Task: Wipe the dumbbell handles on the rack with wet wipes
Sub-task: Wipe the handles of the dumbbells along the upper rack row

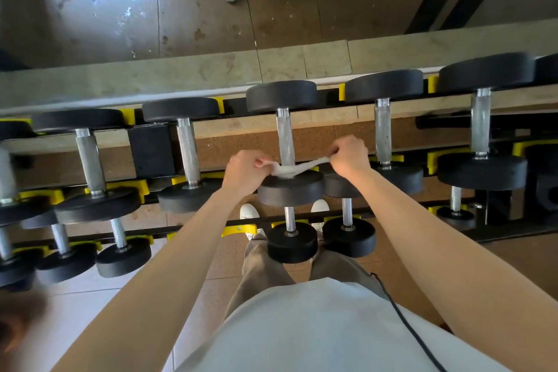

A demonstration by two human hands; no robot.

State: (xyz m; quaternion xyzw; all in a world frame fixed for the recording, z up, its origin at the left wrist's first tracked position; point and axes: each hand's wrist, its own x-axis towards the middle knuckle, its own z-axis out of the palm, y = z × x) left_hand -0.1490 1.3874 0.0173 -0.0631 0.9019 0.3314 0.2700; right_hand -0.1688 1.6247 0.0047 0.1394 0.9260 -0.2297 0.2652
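Wet wipe point(290, 167) looped round near end of middle dumbbell handle point(285, 139), just above front weight. Left hand point(246, 170) pinches one end, right hand point(347, 155) other. Wipe limp, light, probably tears easily; grip ends. Handle rigid, knurled.

A gym: tiered rack point(235, 228) of black dumbbells point(283, 142), wall mirror point(211, 9) behind.

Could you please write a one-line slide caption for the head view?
Left hand and right hand pull a wet wipe taut across a dumbbell handle on the rack.
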